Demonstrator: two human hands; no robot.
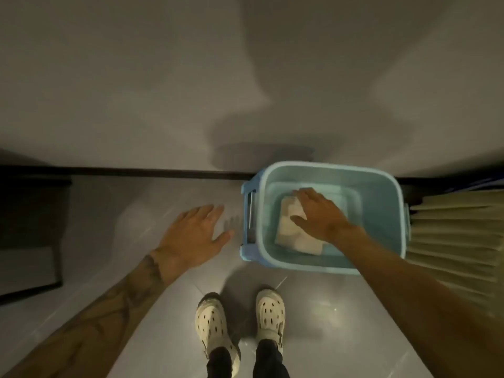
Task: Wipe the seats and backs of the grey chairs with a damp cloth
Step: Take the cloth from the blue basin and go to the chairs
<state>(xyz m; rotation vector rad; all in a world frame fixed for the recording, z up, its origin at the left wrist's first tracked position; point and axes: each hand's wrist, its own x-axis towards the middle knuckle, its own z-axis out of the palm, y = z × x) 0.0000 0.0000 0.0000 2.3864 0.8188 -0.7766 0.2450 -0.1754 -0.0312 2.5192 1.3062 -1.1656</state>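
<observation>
White cloth [289, 230], folded and pale, lies at the bottom of a light blue plastic tub [381, 175] that seems to hold shallow water. The right hand [319, 211] reaches into the tub and rests on top of the cloth, its fingers only slightly bent and its thumb set apart, touching the fabric without a clear grip. The left hand [191, 233] hovers open just left of the tub, fingers straight and spread, holding nothing. The tub stands on a glossy grey tiled floor [327, 309], against a dark skirting strip [136, 171] below a pale wall [136, 77]. Tan broom bristles [450, 236] fan out just right of the tub. Cream perforated clogs [212, 323] stand near the tub, and a dark framed panel [27, 227] lies far left
</observation>
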